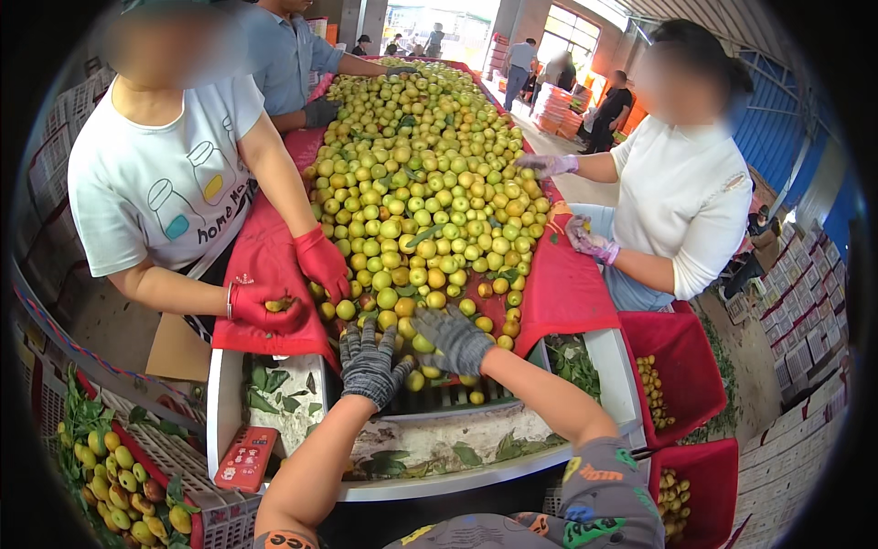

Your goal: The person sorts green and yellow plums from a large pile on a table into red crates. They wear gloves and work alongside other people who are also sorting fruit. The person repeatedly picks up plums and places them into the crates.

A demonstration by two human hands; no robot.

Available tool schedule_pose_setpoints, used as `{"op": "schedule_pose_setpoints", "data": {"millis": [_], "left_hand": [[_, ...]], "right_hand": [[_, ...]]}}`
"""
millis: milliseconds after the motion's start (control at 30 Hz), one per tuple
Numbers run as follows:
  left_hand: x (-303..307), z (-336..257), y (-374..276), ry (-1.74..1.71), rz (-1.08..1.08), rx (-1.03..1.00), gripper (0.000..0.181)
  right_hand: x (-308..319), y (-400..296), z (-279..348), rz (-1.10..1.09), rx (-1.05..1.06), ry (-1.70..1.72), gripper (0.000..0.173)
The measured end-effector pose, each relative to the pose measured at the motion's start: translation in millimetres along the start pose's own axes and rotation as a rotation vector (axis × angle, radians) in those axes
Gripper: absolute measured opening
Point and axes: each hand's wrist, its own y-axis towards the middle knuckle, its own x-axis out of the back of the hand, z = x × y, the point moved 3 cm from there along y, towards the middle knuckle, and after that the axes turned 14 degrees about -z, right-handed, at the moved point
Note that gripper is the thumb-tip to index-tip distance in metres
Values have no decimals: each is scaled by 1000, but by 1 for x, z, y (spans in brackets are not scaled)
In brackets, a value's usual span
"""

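A long heap of small green-yellow fruits, perhaps jujubes [439, 178], covers a sorting table lined with red cloth [569, 288]. My left hand [374, 364], in a grey knit glove, rests at the heap's near edge, palm down with fingers spread over a few fruits. To its right my right hand [456, 343], gloved alike, reaches leftward over the fruits with its fingers apart. Neither hand plainly grips a fruit, though the palms are hidden. Between the hands and just below them, loose fruits lie by a dark slatted grate [446, 396].
A red-gloved co-worker [171, 171] at the left holds a fruit; another person [679, 178] in purple-stained gloves works at the right. A red case [247, 456] lies on the white rim among leaves. Red bins [693, 494] stand right, a fruit-filled crate [223, 515] lower left.
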Motion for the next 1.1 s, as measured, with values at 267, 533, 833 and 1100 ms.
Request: {"op": "schedule_pose_setpoints", "data": {"millis": [267,533,833,1100], "left_hand": [[-23,-23,-14,-366,290,-434,62],[7,-33,1,-717,174,-393,29],[-6,4,2,-137,141,182,71],[-9,-20,-4,-625,286,-359,40]], "right_hand": [[24,-74,-63,39,-365,446,59],[-11,13,-96,-139,-437,-29,65],[9,19,-6,-72,3,443,42],[0,79,-77,-440,-513,10,50]]}}
